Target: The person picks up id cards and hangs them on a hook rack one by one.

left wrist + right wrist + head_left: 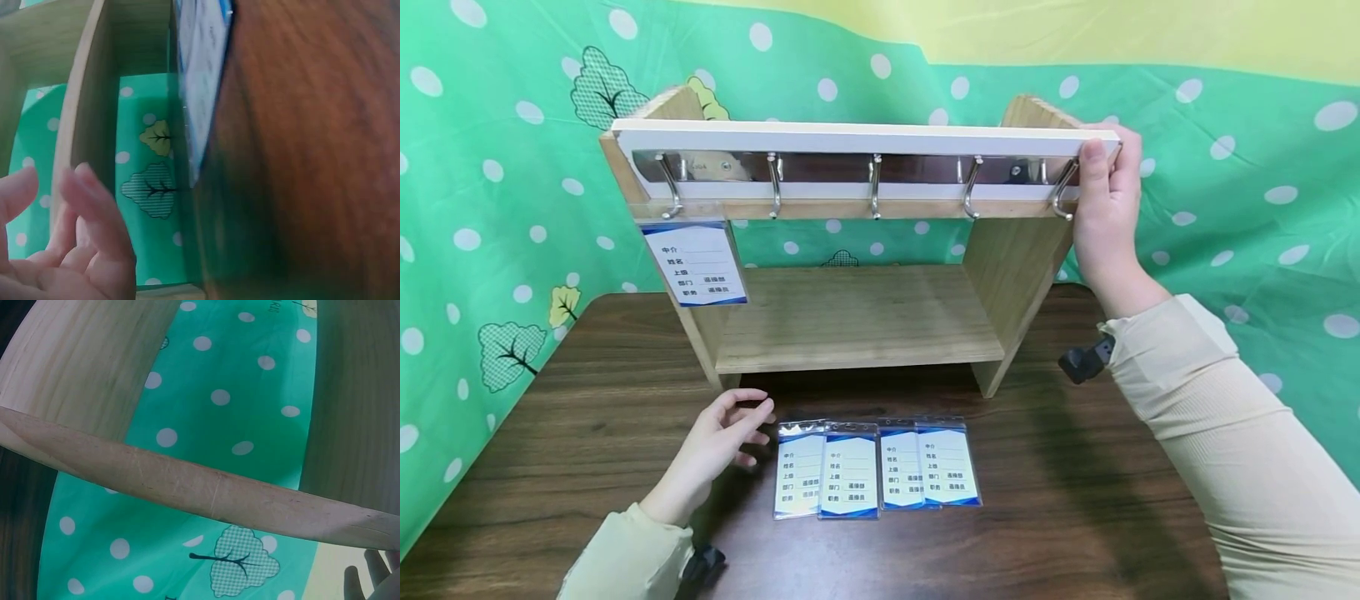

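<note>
A hook rack (827, 137), a white board with a metal strip and several hooks, lies across the top of a wooden shelf (861, 312). My right hand (1108, 208) grips its right end, the thumb over the front; only fingertips show in the right wrist view. From the leftmost hook hangs a badge holder (696, 262) with a printed card. Several more badge holders (850, 475) lie overlapping in a row on the table. Just left of them, my left hand (718, 442) hovers with loosely bent fingers, holding nothing and apart from the badges.
The shelf stands on a dark wooden table (587, 417). Behind it hangs a green dotted cloth (512, 192) with tree prints. A wooden side panel (187, 487) crosses the right wrist view. Black wrist devices (1086, 360) sit at both sleeves.
</note>
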`<state>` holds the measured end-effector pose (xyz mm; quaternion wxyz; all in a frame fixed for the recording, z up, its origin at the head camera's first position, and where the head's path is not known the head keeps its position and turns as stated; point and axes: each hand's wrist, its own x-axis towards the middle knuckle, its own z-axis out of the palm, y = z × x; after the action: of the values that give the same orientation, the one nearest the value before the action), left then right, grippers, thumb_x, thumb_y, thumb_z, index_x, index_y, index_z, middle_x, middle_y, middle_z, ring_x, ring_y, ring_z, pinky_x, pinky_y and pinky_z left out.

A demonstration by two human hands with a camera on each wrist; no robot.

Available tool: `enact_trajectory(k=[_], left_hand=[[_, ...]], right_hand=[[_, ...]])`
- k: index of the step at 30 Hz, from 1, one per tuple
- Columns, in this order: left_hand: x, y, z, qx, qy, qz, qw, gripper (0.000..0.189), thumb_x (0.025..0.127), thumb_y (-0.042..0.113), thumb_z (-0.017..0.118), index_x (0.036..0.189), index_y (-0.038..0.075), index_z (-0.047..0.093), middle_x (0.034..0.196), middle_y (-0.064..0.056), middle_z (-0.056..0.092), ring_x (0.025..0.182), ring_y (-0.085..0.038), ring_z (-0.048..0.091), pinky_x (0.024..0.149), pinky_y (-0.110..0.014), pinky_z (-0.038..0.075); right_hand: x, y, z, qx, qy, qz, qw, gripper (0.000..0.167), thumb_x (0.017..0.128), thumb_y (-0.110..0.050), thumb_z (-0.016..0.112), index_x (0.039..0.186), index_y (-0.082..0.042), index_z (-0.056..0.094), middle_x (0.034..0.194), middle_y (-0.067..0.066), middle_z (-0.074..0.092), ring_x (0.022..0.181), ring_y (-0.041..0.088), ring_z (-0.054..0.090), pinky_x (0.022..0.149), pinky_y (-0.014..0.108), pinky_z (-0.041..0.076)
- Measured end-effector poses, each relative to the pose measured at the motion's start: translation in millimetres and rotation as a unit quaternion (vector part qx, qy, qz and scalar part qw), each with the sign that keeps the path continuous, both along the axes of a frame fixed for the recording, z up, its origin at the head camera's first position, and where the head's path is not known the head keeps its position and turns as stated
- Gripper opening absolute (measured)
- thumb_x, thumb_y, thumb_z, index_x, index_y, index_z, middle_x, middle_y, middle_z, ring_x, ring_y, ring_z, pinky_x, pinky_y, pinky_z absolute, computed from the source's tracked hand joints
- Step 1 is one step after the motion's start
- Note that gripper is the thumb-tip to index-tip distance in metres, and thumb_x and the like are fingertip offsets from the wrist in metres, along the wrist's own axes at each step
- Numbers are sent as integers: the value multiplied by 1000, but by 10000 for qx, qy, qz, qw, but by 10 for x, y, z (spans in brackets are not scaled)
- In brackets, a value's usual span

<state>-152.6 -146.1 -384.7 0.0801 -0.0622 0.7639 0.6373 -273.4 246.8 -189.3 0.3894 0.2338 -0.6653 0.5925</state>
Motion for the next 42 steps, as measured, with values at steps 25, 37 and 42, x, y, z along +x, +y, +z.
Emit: enact_trajectory(k=[25,37,42], left_hand=[[-138,26,-199,-978,-408,-1199,9871,68,81,12,81,140,5,47,106,-15,59,66,-18,53,51,-27,48],[-202,22,-225,-1453,-269,-1493,9777,74,70,6,88,134,1,51,90,-6,49,55,-14,40,47,-24,37],[-217,25,-226,-1791,83,-1640,9700,75,61,-1,89,128,-3,55,82,-5,45,69,-17,42,59,-27,37]], right_hand=[[15,6,-10,30,17,-96,9999,17,104,-28,48,118,-19,52,93,-1,55,85,11,51,76,23,36],[-18,10,-17,120,106,-164,9997,16,105,-27,47,118,-21,53,93,-2,56,86,10,51,79,22,36],[-10,9,-14,57,4,-80,10000,16,105,-24,46,118,-19,52,94,0,57,88,12,52,81,23,36]])
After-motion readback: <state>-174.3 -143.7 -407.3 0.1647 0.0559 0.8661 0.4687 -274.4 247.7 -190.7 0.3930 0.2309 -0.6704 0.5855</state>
